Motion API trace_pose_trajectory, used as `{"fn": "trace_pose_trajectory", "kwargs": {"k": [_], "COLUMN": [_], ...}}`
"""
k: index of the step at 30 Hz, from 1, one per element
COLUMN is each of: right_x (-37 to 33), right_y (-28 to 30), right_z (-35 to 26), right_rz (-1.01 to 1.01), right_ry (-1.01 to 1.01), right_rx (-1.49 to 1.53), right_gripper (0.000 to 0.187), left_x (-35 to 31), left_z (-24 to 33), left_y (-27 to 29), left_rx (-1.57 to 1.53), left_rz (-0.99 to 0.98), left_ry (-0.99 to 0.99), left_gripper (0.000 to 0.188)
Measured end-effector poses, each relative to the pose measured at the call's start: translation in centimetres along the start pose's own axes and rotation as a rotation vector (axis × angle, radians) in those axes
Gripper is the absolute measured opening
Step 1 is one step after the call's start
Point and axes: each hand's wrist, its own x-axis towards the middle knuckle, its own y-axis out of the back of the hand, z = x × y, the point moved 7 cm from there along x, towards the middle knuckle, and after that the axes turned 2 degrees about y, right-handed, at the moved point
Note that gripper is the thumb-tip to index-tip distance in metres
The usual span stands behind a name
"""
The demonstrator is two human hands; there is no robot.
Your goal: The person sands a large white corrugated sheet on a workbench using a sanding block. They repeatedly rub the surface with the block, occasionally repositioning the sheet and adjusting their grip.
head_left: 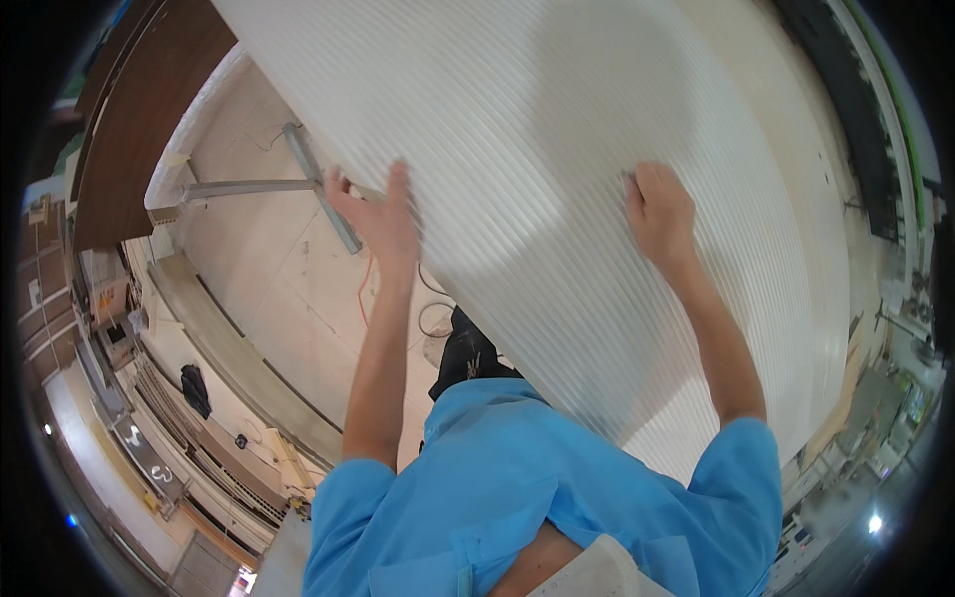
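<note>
Large white ribbed panel (557, 149), finely corrugated, fills the upper and middle frame. It runs from the top left corner down toward the person's right shoulder. It looks to lie flat on some surface beneath, though the support itself is hidden by the sheet, so raised or resting cannot be told for sure.

Left hand (383, 214) sits at the panel's near left edge, fingers spread over the top face and thumb side hooked toward the rim. That reads as a grip on the edge, likely to steady or steer the sheet from its side. Right hand (657, 214) lies further in on the top face, knuckles bent, fingers curled against the ribs. It presses down rather than wrapping anything; no edge is within its reach there. The two hands are well apart, which suits a wide, floppy sheet needing control at two places.

Both forearms are bare and come up from a blue short-sleeved shirt (517, 478) at the lower edge.

Beyond the panel's left edge, the pale floor (269, 279) shows below. A grey metal T-shaped bar (298, 184) lies just beside the left hand, partly under the panel's edge. A thin orange cord (368, 289) trails across the floor near the left forearm. Dark wood boards (149, 109) stand at upper left. Workshop clutter rings the rim, too small to tell.
</note>
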Motion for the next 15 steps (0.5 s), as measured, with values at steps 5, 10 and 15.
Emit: {"fn": "trace_pose_trajectory", "kwargs": {"k": [5, 10, 15], "right_x": [18.5, 37.6, 44.2], "right_y": [-6.9, -13.2, -14.7], "right_z": [-5.0, -9.6, -12.2], "right_rz": [0.198, 0.184, 0.254], "right_ry": [0.231, 0.223, 0.325], "right_rx": [-0.012, 0.057, 0.082], "right_gripper": [0.015, 0.019, 0.019], "left_x": [-0.9, -1.2, -1.3], "left_z": [0.7, 0.6, 0.9], "left_y": [-0.2, -0.5, -0.5], "left_rx": [-0.019, -0.091, -0.207], "left_rz": [-0.043, -0.040, -0.050], "left_ry": [0.036, 0.078, 0.104], "left_gripper": [0.091, 0.088, 0.088]}}
